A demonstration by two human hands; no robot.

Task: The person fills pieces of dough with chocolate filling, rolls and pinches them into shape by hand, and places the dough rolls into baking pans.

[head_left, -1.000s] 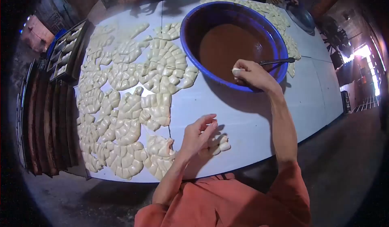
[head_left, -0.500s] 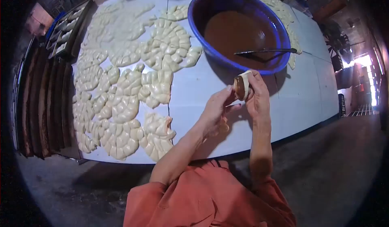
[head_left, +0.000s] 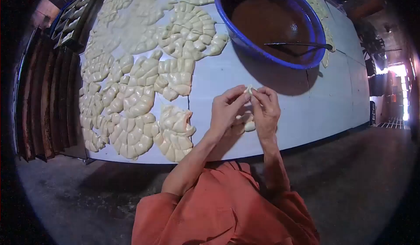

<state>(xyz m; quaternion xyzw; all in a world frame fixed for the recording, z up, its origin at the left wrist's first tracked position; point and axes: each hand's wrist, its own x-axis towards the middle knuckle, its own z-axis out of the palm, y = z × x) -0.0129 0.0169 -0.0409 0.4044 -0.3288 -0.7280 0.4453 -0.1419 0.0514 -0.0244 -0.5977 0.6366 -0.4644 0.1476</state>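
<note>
Two bare hands meet over a white worktable, pinching one small dough piece [head_left: 249, 89] between them. The left hand [head_left: 225, 108] closes thumb and fingers on one side of it; the right hand [head_left: 266, 113] grips the other, fingertips nearly touching. The piece is held above the table [head_left: 306, 109], near its front edge and just in front of one blue basin [head_left: 280, 60]. Below the hands lie a few loose dough lumps [head_left: 250, 126], partly hidden, so their number cannot be told.

The single basin holds brown filling [head_left: 267, 24], with one dark-handled utensil [head_left: 323, 46] lying across it, its end resting over the rim. To the left, pale, glossy dough slabs [head_left: 131, 135] scored into segments cover the tabletop; they number at least ten, but many run together and defy an exact count. One ragged slab [head_left: 175, 131] lies closest to the left forearm. A second spread of dough [head_left: 313, 6] shows beyond the basin.

At far left stand at least five dark upright trays [head_left: 48, 100], beside one partitioned rack [head_left: 76, 19] containing pale pieces. One person, in an orange-red garment [head_left: 218, 201], works at the near edge.
</note>
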